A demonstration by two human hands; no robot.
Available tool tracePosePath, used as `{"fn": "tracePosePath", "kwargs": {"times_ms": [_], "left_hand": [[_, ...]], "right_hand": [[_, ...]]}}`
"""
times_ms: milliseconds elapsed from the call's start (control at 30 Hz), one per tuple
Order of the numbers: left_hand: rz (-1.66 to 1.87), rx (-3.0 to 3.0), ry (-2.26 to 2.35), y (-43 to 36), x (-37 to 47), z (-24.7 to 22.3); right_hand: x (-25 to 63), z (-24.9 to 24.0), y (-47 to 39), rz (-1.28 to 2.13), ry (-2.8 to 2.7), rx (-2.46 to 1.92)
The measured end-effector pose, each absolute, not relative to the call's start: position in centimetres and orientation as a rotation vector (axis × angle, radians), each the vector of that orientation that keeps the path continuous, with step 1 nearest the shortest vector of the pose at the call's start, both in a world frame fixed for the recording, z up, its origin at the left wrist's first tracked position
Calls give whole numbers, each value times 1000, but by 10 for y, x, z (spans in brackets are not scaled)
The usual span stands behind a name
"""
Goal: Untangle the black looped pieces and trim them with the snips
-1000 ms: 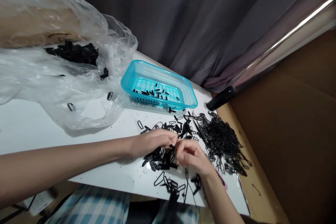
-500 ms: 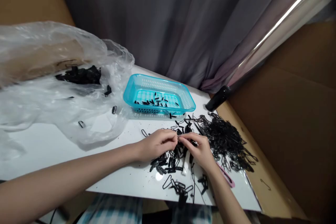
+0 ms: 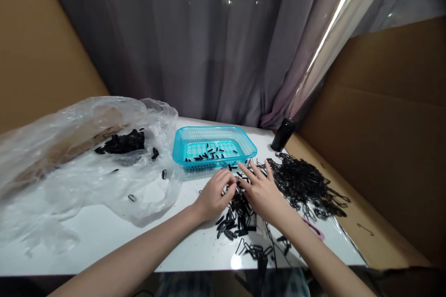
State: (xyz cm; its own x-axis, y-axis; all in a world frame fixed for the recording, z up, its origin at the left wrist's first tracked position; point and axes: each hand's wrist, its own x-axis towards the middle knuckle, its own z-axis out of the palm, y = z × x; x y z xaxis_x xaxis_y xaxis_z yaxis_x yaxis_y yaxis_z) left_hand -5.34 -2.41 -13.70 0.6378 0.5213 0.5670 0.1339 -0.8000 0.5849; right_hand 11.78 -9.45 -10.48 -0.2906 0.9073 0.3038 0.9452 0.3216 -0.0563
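My left hand point(image 3: 215, 196) is over the left edge of a pile of small black plastic clips point(image 3: 240, 213). Its fingers are curled, thumb close to the forefinger, and whatever they pinch is too small to make out. Beside it, my right hand point(image 3: 263, 192) spreads its fingers above the same pile, the forefinger tip close to the left fingertips. Just behind the hands stands a turquoise plastic basket point(image 3: 180, 152), with small black pieces scattered on its bottom. To the right of my right hand lies a tangled heap of thin black loops point(image 3: 303, 183).
A clear plastic bag point(image 3: 87, 185) with black pieces point(image 3: 121, 142) spreads over the left of the white table point(image 3: 114, 241). At the back right is a black cylinder point(image 3: 283, 134). A pink-edged tool point(image 3: 315, 229) lies by my right forearm. Cardboard walls point(image 3: 383, 134) and a grey curtain point(image 3: 181, 46) surround the table.
The head view has tilted up and levelled. My right hand has gone from a pinch against the left fingers to spread fingers. The left hand stays curled at the pile.
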Motion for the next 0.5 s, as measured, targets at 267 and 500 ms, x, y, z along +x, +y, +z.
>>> {"fn": "tracePosePath", "kwargs": {"times_ms": [267, 500], "left_hand": [[1007, 2386, 379, -28, -55, -141], [1042, 2270, 738, -20, -50, -143]], "right_hand": [[115, -100, -109, -10, -2319, -1619], [127, -89, -132, 184, -2038, -1511]]}}
